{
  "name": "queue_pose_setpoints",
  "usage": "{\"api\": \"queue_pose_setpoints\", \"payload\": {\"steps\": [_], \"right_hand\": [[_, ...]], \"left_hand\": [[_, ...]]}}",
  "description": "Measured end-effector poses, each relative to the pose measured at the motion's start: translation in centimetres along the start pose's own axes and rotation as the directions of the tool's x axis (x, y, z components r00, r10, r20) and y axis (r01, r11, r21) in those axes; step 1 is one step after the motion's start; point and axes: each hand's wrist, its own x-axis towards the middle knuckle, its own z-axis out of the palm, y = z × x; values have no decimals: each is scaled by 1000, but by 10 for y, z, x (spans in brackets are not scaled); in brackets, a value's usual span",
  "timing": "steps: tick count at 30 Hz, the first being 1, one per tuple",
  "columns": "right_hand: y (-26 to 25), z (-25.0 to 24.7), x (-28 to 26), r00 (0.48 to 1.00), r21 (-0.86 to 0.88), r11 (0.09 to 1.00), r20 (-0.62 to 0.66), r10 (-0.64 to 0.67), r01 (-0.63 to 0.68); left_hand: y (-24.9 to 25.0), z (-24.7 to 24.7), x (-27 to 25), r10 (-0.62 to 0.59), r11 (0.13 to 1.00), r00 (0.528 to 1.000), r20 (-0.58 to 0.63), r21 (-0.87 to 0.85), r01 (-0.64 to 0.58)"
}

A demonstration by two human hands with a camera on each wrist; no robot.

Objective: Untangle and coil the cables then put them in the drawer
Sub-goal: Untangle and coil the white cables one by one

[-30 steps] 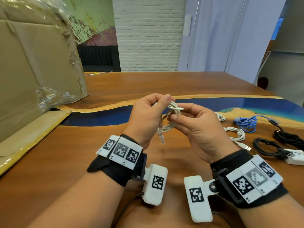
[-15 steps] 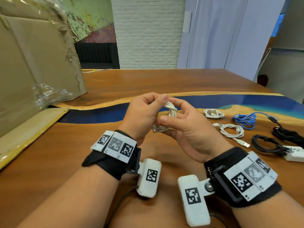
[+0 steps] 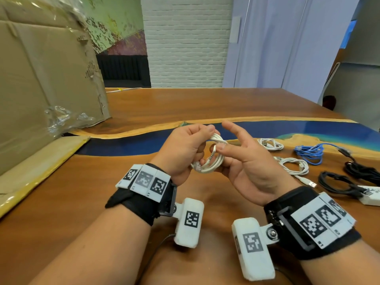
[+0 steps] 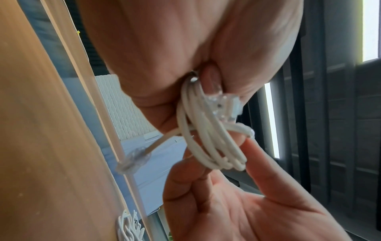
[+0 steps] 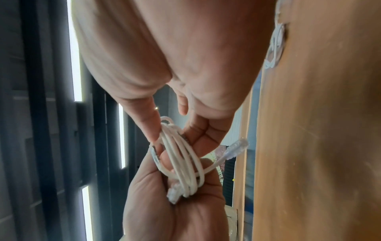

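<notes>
A white network cable (image 3: 213, 161) wound into a small coil sits between both hands above the wooden table (image 3: 205, 103). My left hand (image 3: 205, 140) grips the coil's left side, thumb on top. My right hand (image 3: 226, 149) pinches its right side with the thumb, and the index finger points up, clear of the cable. One clear plug (image 4: 134, 159) sticks out on a short free end; the other plug (image 4: 226, 106) lies against the loops by my left palm. The right wrist view shows the coil (image 5: 185, 163) and the free plug (image 5: 237, 148). No drawer is in view.
To the right on the table lie two white cable bundles (image 3: 270, 144) (image 3: 294, 165), a blue cable (image 3: 308, 151), black cables (image 3: 337, 184) and a white adapter (image 3: 370, 196). A big cardboard box (image 3: 41, 79) stands at the left.
My right index finger has lifted off the coil and now points up. The dangling plug end has been drawn up against the coil, and the loops sit tighter.
</notes>
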Motion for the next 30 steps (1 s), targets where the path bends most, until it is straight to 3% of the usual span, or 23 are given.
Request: {"api": "queue_pose_setpoints", "payload": {"steps": [6,11,17,27,30], "right_hand": [[5,2,1,996,-13,1000,83,-12,13],[11,-3,7,997,-219,975,-59,-49,35],[8,-8,8,970,-503,864,-195,-143,26],[-1,1,-3,906,-469,860,-245,-346,201],[-8,4,-6,915,-410,882,-213,-343,235]], "left_hand": [[-2,7,-2,68,997,997,22,42,-69],[-8,7,0,103,988,994,-32,123,-98],[-1,9,-1,157,973,985,-67,182,-143],[7,7,-3,295,928,954,-54,254,-272],[10,3,-3,328,921,940,-93,251,-296]]}}
